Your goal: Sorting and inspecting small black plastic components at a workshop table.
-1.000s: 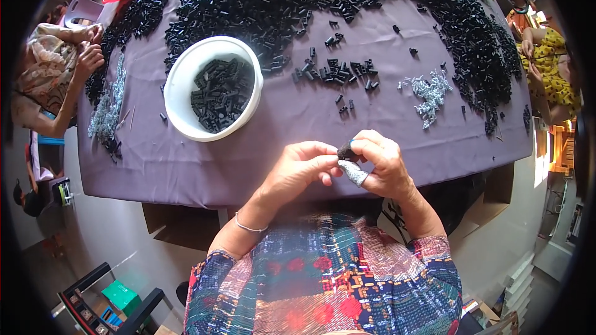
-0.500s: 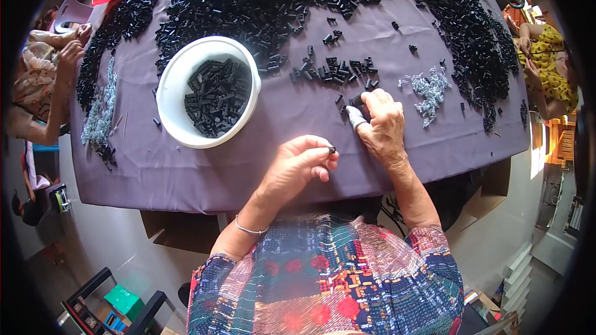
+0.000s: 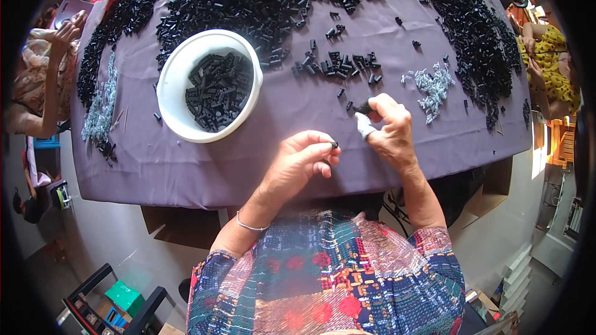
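My left hand (image 3: 304, 160) is closed in a pinch above the table's near edge. Between its thumb and forefinger sits a small black plastic part (image 3: 335, 145). Farther right, my right hand (image 3: 392, 130) has a white wrapping (image 3: 364, 125) round the thumb. Its thumb and forefinger are nearly together, with something dark at the forefinger's tip; whether that is a cover or a held part I cannot tell. Just beyond lies a loose group of black plastic parts (image 3: 341, 65). To the right of them is a small heap of clear, pale pieces (image 3: 433, 87).
A white bucket (image 3: 166, 96) partly filled with black parts stands left of my hands. A large black heap (image 3: 236, 0) curves along the far side of the purple-grey cloth (image 3: 205, 177). More pale pieces (image 3: 102, 108) lie far left. Other people sit at both sides.
My right hand has drawn back toward me and slightly right, away from the loose black parts. My left hand keeps its pinch almost in place. The view has shifted slightly.
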Demonstrator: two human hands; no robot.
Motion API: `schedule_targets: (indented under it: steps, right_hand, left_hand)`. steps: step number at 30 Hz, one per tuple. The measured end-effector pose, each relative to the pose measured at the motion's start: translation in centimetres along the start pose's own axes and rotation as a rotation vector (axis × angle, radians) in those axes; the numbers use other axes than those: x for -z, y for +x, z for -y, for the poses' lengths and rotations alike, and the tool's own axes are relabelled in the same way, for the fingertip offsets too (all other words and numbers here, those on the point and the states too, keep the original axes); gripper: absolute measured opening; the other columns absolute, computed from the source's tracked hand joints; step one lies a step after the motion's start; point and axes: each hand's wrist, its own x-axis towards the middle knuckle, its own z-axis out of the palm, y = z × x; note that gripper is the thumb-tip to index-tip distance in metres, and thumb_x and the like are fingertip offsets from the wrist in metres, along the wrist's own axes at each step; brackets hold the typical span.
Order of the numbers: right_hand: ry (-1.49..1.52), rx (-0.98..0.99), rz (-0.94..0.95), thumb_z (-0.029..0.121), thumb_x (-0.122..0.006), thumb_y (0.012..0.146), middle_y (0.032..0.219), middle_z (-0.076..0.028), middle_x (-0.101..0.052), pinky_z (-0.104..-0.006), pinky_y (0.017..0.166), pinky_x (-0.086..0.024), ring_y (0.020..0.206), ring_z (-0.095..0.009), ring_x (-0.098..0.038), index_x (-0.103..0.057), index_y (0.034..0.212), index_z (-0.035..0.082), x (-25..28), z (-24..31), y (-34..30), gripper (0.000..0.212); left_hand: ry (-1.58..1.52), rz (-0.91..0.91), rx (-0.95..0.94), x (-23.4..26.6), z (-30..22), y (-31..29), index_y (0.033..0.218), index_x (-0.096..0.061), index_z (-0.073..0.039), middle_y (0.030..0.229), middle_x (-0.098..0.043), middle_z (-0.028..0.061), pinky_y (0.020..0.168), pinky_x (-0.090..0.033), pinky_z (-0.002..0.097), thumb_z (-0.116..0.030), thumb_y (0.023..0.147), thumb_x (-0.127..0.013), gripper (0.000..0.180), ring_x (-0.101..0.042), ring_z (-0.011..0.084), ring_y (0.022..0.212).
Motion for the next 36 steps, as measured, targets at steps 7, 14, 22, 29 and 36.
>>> schedule_targets:
  steps: [7,14,22,29,36]
  right_hand:
    - [0.52,-0.284,0.404,0.001,-0.067,0.072,0.072,0.0,-0.053,-0.0228,0.062,-0.041,0.067,-0.008,-0.049,-0.06,0.083,0.001,2.9,2.2,-0.5,0.014]
    - [0.383,-0.083,0.429,0.005,-0.067,0.069,0.081,-0.012,-0.061,-0.0284,0.063,-0.047,0.068,-0.016,-0.058,-0.058,0.096,-0.006,2.6,2.3,-0.7,0.031]
    - [0.786,-0.328,0.327,0.0,-0.064,0.077,0.084,0.001,-0.06,-0.0223,0.065,-0.046,0.076,-0.004,-0.054,-0.059,0.1,-0.001,0.1,2.0,-2.4,0.024]
    - [0.909,-0.445,0.178,-0.005,-0.066,0.076,0.088,0.0,-0.06,-0.0212,0.069,-0.047,0.078,-0.006,-0.055,-0.057,0.106,-0.002,-1.3,2.2,-3.3,0.032]
    - [0.774,-0.133,0.182,-0.007,-0.067,0.073,0.091,-0.004,-0.059,-0.0236,0.072,-0.048,0.081,-0.009,-0.056,-0.056,0.103,-0.004,-1.0,1.7,-2.9,0.032]
  left_hand:
    - [0.202,-0.044,-0.248,-1.4,0.2,-0.2,0.1,-0.064,0.001,0.102,-0.064,0.0106,0.066,-0.052,0.0244,-0.003,0.086,-0.064,0.015,-0.062,0.0143,0.085]
    - [0.283,-0.019,-0.323,-1.5,0.5,0.2,0.096,-0.066,0.002,0.104,-0.063,0.0116,0.067,-0.051,0.0233,0.0,0.084,-0.065,0.012,-0.061,0.0134,0.084]
    - [-0.017,-0.064,-0.286,-1.0,1.2,0.2,0.101,-0.064,0.001,0.103,-0.064,0.0113,0.069,-0.051,0.0252,-0.002,0.085,-0.063,0.016,-0.063,0.0164,0.088]
    - [-0.054,-0.089,-0.247,-1.4,0.7,0.2,0.101,-0.063,0.0,0.097,-0.066,0.0097,0.069,-0.051,0.0256,-0.004,0.086,-0.063,0.016,-0.063,0.0161,0.088]
    - [-0.059,-0.089,-0.218,-1.2,0.7,0.1,0.102,-0.063,0.001,0.093,-0.066,0.0097,0.069,-0.051,0.0251,-0.007,0.087,-0.063,0.016,-0.064,0.0161,0.085]
